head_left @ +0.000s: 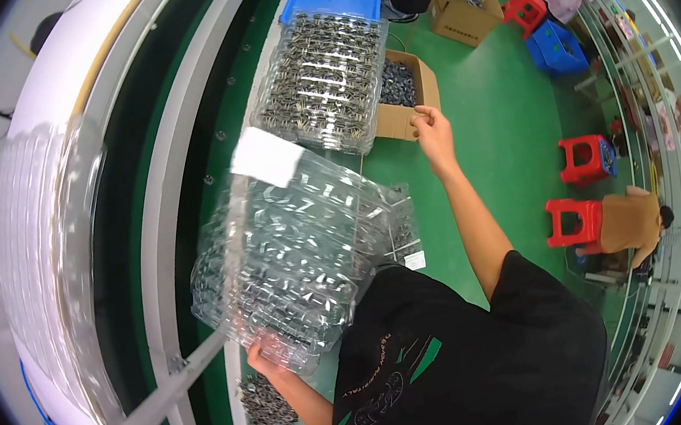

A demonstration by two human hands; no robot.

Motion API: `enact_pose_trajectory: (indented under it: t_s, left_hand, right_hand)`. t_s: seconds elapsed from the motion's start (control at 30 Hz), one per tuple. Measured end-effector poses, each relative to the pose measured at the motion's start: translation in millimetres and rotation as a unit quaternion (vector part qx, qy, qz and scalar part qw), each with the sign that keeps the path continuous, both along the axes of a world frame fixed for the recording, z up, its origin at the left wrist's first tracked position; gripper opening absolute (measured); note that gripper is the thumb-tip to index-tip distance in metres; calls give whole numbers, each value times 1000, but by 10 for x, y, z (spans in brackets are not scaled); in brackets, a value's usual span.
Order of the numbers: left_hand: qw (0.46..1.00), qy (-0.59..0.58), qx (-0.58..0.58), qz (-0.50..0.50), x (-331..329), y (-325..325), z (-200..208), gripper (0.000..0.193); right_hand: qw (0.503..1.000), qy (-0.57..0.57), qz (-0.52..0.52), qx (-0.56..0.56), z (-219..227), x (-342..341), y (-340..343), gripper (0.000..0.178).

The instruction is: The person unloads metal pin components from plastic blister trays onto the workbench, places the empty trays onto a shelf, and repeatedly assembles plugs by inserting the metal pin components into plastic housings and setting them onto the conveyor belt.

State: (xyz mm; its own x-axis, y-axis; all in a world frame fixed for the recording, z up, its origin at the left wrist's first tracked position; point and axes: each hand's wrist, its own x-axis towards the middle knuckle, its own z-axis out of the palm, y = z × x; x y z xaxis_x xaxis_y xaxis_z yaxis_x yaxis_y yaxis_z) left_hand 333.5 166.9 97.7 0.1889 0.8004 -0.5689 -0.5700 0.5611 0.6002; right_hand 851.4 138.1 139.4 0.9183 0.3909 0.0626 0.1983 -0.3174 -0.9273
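Holding clear plastic trays [298,237] in front, a person in black [468,348] faced a stack of filled trays [323,75].
The left hand [267,357] clasped the clear ones' near edge; well apart, the right hand [433,130], fingers loosely parted, hung near a cardboard box [396,121].

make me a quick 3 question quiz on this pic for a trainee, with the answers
1. Which bare hand is at the near edge of the stack of clear, thin plastic trays in front of the person?
2. True or false: the nearer of the two open brown cardboard boxes is empty.
3. What sits at the far end of the clear plastic trays filled with small silvery parts?
A. a red plastic stool
B. a rectangular blue plastic tray
C. a white rectangular sheet

Key:
1. The left hand.
2. False; it holds many small grey parts.
3. B.
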Motion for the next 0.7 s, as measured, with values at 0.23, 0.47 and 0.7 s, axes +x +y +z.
enact_pose_trajectory:
  t_s: [0.23,0.47,0.7]
  left_hand:
    - [997,-13,-70,6,277,253,-316,86]
    - [986,51,-109,-114,38,697,-456,88]
    - [844,414,-2,-342,74,1324,-273,78]
  right_hand:
    - [978,207,4,-22,-660,668,886,43]
    - [988,-105,-91,-60,-689,1699,1484,32]
    - [978,-173,33,-115,-537,2272,1906,31]
